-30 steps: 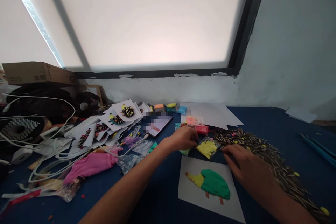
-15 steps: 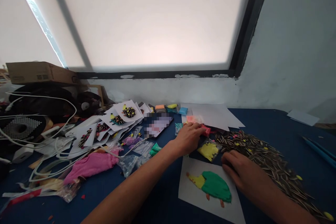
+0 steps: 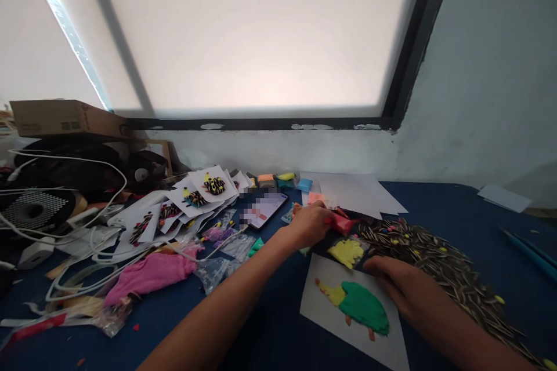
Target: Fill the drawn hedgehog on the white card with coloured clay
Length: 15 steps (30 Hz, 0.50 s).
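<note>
My left hand (image 3: 310,224) reaches across the table, its fingers closed on a bag of red modelling clay (image 3: 340,223); its fingertips are partly hidden. Loosely curved, my right hand (image 3: 402,284) rests at the right edge of a white sheet (image 3: 319,314), thumb apart from the fingers. On this sheet lies a flat clay hedgehog (image 3: 364,307) with a green body, yellow head and brown feet. Between my hands is a bag of yellow clay (image 3: 347,251). Striped sunflower seeds (image 3: 450,269), dotted with small coloured bits, spread beside my right hand.
A phone (image 3: 267,210) lies left of my left hand. Finished seed pictures (image 3: 204,188) are stacked farther left, near pink clay (image 3: 152,272), white cables (image 3: 93,243) and plastic bags (image 3: 212,274). Blank sheets (image 3: 363,191) lie by the wall. Blue tweezers-like tool (image 3: 528,252) sits far right.
My left hand has drawn slightly back and left, and more of the red clay shows. The hedgehog sheet appears a little farther right and turned slightly. My right hand has lowered slightly.
</note>
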Tool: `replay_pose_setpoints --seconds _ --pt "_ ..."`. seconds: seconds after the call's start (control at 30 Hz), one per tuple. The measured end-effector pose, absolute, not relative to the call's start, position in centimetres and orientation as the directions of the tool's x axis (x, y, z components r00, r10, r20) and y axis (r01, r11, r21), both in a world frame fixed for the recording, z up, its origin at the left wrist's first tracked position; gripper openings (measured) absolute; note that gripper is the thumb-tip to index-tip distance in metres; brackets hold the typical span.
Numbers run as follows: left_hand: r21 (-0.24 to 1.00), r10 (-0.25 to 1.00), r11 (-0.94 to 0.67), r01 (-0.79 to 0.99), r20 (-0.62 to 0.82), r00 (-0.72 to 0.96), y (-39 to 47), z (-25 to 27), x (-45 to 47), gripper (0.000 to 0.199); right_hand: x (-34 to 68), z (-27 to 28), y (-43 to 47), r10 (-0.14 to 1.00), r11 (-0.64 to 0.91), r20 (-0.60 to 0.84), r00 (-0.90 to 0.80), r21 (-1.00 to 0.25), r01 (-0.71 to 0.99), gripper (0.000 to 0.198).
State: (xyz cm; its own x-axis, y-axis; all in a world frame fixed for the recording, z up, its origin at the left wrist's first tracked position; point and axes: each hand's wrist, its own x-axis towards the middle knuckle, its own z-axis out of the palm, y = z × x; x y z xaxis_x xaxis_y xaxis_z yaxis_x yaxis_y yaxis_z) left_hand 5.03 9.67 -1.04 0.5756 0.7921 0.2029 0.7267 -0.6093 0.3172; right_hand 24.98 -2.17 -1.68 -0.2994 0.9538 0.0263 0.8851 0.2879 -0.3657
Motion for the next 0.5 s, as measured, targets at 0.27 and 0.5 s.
replay_pose_setpoints --seconds 0.27,0.5 --pt "0.444 0.801 -0.597 0.668 0.292 0.522 10.6 -0.2 3.7 0.035 25.3 -2.5 -2.1 0.941 0.324 0.036 -0.337 -0.385 0.864 0.03" --pt "0.294 0.688 -0.726 0.622 0.281 0.669 8.1 -1.9 5.1 0.033 23.7 -1.0 -2.9 0.932 0.315 -0.043 -0.36 -0.396 0.862 0.023"
